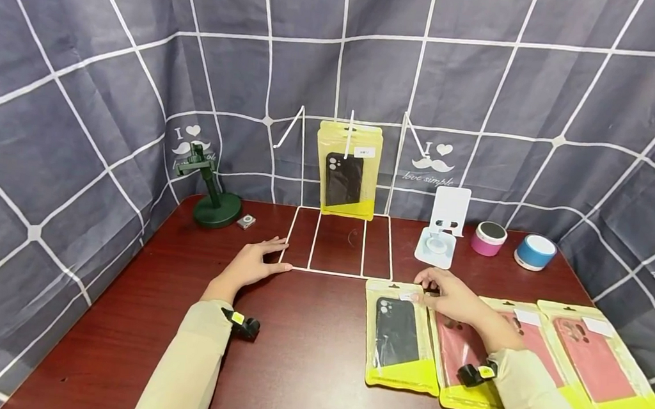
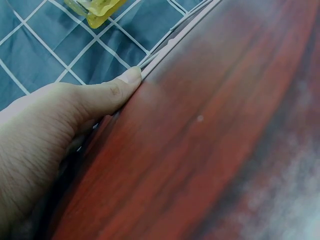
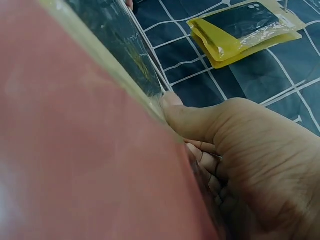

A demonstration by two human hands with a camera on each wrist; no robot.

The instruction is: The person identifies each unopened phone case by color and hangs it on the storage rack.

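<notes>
My left hand [image 1: 251,263] rests at the front left corner of a white wire display rack [image 1: 335,274], its fingers straight and its thumb [image 2: 112,95] along the front wire. My right hand [image 1: 455,296] pinches the top right corner of a yellow-edged bag holding a black phone case [image 1: 397,332], which lies on the table. In the right wrist view, the thumb [image 3: 192,120] is on the bag's edge and the other fingers curl below. A bagged red phone case [image 1: 460,350] lies partly under that hand. Another bagged black phone case [image 1: 343,180] hangs from the rack's middle hook.
Two more bagged red cases [image 1: 595,360] overlap at the right. Behind them stand a white phone stand [image 1: 450,211], a pink speaker [image 1: 488,239] and a blue speaker [image 1: 534,254]. A green stand [image 1: 216,208] and a small silver device [image 1: 246,222] are at the back left. A gridded curtain [image 1: 372,73] encloses the table.
</notes>
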